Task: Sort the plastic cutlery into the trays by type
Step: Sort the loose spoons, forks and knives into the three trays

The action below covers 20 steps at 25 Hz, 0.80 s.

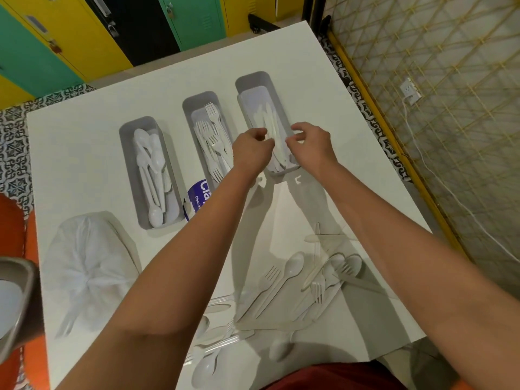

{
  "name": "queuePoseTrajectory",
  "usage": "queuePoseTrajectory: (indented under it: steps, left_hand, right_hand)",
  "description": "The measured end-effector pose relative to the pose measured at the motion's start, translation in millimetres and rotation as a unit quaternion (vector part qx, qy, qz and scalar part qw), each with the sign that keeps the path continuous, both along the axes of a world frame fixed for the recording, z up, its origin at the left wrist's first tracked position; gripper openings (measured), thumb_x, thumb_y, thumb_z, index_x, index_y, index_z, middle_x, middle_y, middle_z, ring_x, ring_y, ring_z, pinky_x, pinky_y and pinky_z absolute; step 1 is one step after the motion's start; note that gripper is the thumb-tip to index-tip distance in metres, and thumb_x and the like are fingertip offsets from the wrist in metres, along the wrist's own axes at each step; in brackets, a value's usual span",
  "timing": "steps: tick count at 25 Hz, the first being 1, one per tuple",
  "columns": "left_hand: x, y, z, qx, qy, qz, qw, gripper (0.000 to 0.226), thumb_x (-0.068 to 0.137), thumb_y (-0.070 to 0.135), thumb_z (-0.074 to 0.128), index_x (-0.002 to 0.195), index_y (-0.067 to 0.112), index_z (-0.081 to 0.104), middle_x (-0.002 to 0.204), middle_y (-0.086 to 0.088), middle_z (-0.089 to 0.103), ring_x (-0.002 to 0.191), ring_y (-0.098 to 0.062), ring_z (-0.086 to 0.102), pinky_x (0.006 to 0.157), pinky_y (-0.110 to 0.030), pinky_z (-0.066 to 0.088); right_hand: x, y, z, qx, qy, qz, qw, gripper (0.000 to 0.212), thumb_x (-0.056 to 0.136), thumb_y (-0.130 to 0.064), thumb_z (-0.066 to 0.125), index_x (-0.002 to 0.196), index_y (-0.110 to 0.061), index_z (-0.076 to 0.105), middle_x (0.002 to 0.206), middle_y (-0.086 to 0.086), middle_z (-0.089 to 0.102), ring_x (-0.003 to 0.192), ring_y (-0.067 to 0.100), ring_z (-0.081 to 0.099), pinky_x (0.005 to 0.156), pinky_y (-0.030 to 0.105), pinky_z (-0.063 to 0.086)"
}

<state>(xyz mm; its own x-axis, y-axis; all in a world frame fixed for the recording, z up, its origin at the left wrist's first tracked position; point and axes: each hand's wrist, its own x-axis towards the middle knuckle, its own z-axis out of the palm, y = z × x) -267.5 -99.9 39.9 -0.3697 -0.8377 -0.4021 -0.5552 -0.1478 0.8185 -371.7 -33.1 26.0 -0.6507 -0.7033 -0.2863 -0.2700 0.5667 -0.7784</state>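
Three grey trays stand in a row on the white table (84, 153). The left tray (126, 164) holds spoons, the middle tray (188, 108) forks, the right tray (253, 80) knives. Both my hands hover over the near end of the knife tray. My left hand (251, 153) has curled fingers that pinch a white knife (270, 128) lying along the tray. My right hand (311, 142) is curled just to the right of it; whether it holds anything is unclear. A loose pile of mixed cutlery (306, 282) lies near the table's front right.
More spoons and forks (211, 358) lie under my left forearm at the front edge. A tied white plastic bag (87, 266) sits front left, a blue-labelled pack (197, 198) between the trays. A grey container (14, 299) is at the left edge.
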Motion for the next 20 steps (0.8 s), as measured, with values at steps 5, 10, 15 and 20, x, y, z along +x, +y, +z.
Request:
queuePoseTrajectory:
  steps: [5, 10, 15, 20]
  left_hand:
    - [20, 29, -11, 0.015, 0.020, -0.009, 1.000, 0.025, 0.086, 0.001, 0.050, 0.105, 0.007, 0.065, 0.089, -0.005, 0.062, 0.066, -0.011, 0.055, 0.056, -0.014, 0.047]
    - [34, 78, -19, -0.003, -0.017, -0.104, 0.994, 0.025, 0.089, -0.002, 0.048, 0.107, 0.000, 0.064, 0.099, -0.006, 0.062, 0.060, -0.002, 0.054, 0.045, -0.005, 0.042]
    - [42, 115, -42, -0.086, -0.125, -0.295, 0.944, 0.029, 0.088, 0.012, 0.058, 0.116, 0.011, 0.063, 0.119, -0.010, 0.061, 0.105, -0.023, 0.059, 0.085, -0.024, 0.042]
    - [41, 144, -56, -0.161, -0.137, -0.382, 0.900, 0.032, 0.092, 0.016, 0.050, 0.122, 0.015, 0.060, 0.127, -0.008, 0.057, 0.113, -0.028, 0.054, 0.092, -0.034, 0.045]
  right_hand:
    - [-5, 45, -14, 0.015, 0.033, -0.008, 0.999, 0.024, 0.091, -0.009, 0.049, 0.112, -0.006, 0.061, 0.099, 0.008, 0.061, 0.069, 0.011, 0.055, 0.052, 0.005, 0.041]
    - [-17, 99, -27, 0.048, 0.021, -0.002, 0.999, 0.019, 0.090, -0.005, 0.052, 0.103, -0.005, 0.065, 0.093, 0.003, 0.058, 0.063, -0.007, 0.050, 0.055, 0.001, 0.043]
    - [-23, 147, -35, 0.077, 0.011, -0.024, 0.997, 0.013, 0.088, -0.008, 0.059, 0.099, -0.011, 0.066, 0.099, 0.004, 0.061, 0.064, 0.002, 0.055, 0.055, 0.014, 0.046]
    - [-22, 184, -45, 0.155, 0.074, 0.053, 0.984, 0.016, 0.089, -0.018, 0.059, 0.102, -0.019, 0.068, 0.116, 0.007, 0.059, 0.105, 0.025, 0.059, 0.091, 0.042, 0.049]
